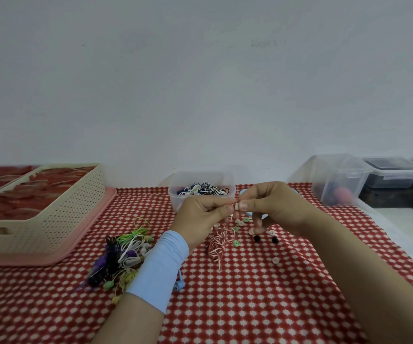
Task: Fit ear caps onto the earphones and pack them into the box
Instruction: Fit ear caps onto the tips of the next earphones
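Head view, sole view.

- Left grip (200, 214): mine, closed in a pinch on the bud end of the earphone (219, 240) and raised above the table (250, 306). The red-and-white striped cable hangs from my fingers and lies coiled on the cloth below.
- Right grip (272, 207): mine, thumb and forefinger closed on a pale cap (237, 206). The cap meets the bud where the two hands' fingertips come together. It is too small to tell whether it is seated or only touching.
- Box (183, 202): clear and open, just behind my hands, already holding wound earphones.
- Spare caps (245, 220): pale, green and black, scattered on the table under and to the right of my hands.
- Pile (126, 252): loose earphones in mixed colours, left of my left wrist.

Step in hand, by my judgement: fitting the cap onto the bud.

Method, as I would advise myself:
- Hold the bud by its hard shell close to the nozzle, never by the cable.
- Bring the cap's bore square to the nozzle.
- Work the rim over the lip with a small twist, not a straight shove, since a soft cap is likely to fold.
- Check that the skirt sits even all round.
- Keep the work low over the table, so a dropped cap lands among the spare caps.
- The other bud, the winding and the box come after.
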Action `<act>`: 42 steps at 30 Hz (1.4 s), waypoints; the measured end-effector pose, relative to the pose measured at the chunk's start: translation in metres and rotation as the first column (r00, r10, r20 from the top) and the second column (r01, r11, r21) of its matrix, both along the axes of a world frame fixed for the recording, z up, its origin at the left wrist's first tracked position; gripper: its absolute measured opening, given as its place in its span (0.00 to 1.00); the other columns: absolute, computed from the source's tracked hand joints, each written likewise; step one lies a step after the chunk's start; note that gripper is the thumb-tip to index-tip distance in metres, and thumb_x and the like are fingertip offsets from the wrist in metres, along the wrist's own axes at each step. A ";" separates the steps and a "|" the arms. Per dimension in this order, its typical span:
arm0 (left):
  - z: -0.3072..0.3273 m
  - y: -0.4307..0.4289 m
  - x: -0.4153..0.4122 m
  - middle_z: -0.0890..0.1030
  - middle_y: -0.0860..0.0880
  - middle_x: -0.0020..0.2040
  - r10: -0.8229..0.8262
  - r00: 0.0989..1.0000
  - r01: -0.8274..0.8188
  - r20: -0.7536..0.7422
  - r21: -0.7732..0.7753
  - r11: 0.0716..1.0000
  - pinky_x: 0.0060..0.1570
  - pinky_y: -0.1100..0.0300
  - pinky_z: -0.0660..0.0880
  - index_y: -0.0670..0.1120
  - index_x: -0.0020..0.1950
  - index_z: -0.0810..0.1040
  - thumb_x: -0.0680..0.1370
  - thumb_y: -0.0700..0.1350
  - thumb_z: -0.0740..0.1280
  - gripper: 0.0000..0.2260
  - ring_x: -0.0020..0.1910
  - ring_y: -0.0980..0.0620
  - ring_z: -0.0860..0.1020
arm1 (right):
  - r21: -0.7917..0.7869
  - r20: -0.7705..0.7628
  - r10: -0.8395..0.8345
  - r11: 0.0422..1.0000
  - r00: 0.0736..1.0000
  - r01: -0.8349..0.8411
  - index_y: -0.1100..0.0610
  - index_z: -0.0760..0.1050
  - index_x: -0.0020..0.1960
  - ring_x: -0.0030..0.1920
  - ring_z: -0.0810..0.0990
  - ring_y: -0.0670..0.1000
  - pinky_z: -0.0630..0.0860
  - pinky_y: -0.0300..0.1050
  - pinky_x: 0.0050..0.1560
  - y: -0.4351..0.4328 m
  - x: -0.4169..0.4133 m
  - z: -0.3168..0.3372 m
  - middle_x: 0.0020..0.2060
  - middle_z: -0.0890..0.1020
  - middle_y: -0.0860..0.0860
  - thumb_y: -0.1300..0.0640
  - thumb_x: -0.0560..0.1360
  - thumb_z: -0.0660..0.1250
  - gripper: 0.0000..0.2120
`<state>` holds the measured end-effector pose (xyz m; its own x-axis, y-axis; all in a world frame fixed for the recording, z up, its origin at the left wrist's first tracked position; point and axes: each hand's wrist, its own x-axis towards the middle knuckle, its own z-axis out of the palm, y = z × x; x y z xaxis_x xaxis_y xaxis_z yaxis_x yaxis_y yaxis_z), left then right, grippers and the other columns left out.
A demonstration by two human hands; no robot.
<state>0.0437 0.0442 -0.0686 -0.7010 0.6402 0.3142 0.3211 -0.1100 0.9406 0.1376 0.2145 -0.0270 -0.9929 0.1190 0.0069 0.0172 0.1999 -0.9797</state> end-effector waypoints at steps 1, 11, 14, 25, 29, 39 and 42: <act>0.000 0.000 0.000 0.86 0.45 0.42 -0.001 1.000 0.001 0.012 0.003 1.000 0.42 0.65 0.76 0.45 0.53 0.85 0.76 0.35 0.69 0.10 0.37 0.54 0.80 | 0.017 -0.021 -0.010 1.000 1.000 0.011 0.54 0.86 0.39 0.28 0.77 0.52 0.82 0.49 0.35 0.001 0.000 0.000 0.31 0.82 0.56 0.54 0.67 0.76 0.04; 0.002 -0.004 0.005 0.84 0.45 0.42 -0.124 0.974 0.107 0.192 0.095 0.990 0.43 0.62 0.77 0.49 0.48 0.87 0.70 0.43 0.70 0.09 0.40 0.52 0.79 | -0.117 -0.116 0.000 0.993 0.993 -0.013 0.54 0.85 0.36 0.25 0.76 0.50 0.76 0.43 0.29 -0.007 -0.007 -0.017 0.32 0.83 0.56 0.56 0.67 0.75 0.03; 0.003 -0.005 0.005 0.85 0.45 0.42 -0.133 0.968 0.116 0.214 0.091 0.989 0.43 0.63 0.77 0.48 0.49 0.86 0.71 0.42 0.70 0.09 0.40 0.53 0.79 | -0.158 -0.134 -0.018 0.987 0.991 -0.003 0.56 0.83 0.39 0.25 0.76 0.51 0.75 0.42 0.28 -0.009 -0.007 -0.018 0.34 0.84 0.57 0.57 0.68 0.75 0.03; 0.005 -0.002 -0.001 0.85 0.51 0.34 0.192 0.981 -0.193 -0.037 -0.021 0.981 0.45 0.65 0.79 0.48 0.48 0.86 0.74 0.38 0.73 0.07 0.35 0.57 0.81 | 0.155 -0.100 -0.136 0.976 0.986 0.150 0.61 0.86 0.47 0.27 0.76 0.46 0.82 0.47 0.30 -0.010 -0.006 -0.004 0.35 0.86 0.51 0.60 0.78 0.72 0.05; 0.007 -0.003 0.000 0.83 0.56 0.31 0.199 0.976 -0.203 -0.086 -0.043 0.978 0.41 0.71 0.75 0.46 0.49 0.86 0.75 0.37 0.72 0.07 0.32 0.61 0.80 | 0.177 -0.111 -0.143 0.971 0.983 0.161 0.61 0.86 0.47 0.24 0.74 0.47 0.78 0.43 0.26 -0.012 -0.006 -0.006 0.33 0.85 0.52 0.60 0.79 0.71 0.07; 0.003 0.003 0.003 0.83 0.56 0.31 0.285 0.955 -0.284 -0.081 0.025 0.959 0.40 0.70 0.76 0.41 0.50 0.85 0.76 0.35 0.71 0.06 0.32 0.62 0.80 | 0.206 -0.192 -0.255 0.934 0.948 0.293 0.59 0.83 0.40 0.20 0.70 0.46 0.77 0.48 0.27 -0.026 -0.014 -0.015 0.20 0.76 0.41 0.57 0.80 0.70 0.12; 0.002 0.005 0.003 0.84 0.54 0.33 0.296 0.954 -0.295 -0.044 0.039 0.955 0.42 0.68 0.77 0.42 0.50 0.86 0.76 0.36 0.70 0.06 0.33 0.60 0.81 | 0.123 -0.220 -0.283 0.941 0.933 0.315 0.64 0.82 0.41 0.19 0.68 0.45 0.75 0.47 0.27 -0.030 -0.014 -0.018 0.19 0.74 0.41 0.58 0.81 0.69 0.13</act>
<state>0.0468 0.0497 -0.0665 -0.8406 0.3960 0.3696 0.3893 -0.0328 0.9205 0.1234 0.1849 -0.0453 -0.8882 0.3921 0.2396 -0.0898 0.3632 -0.9274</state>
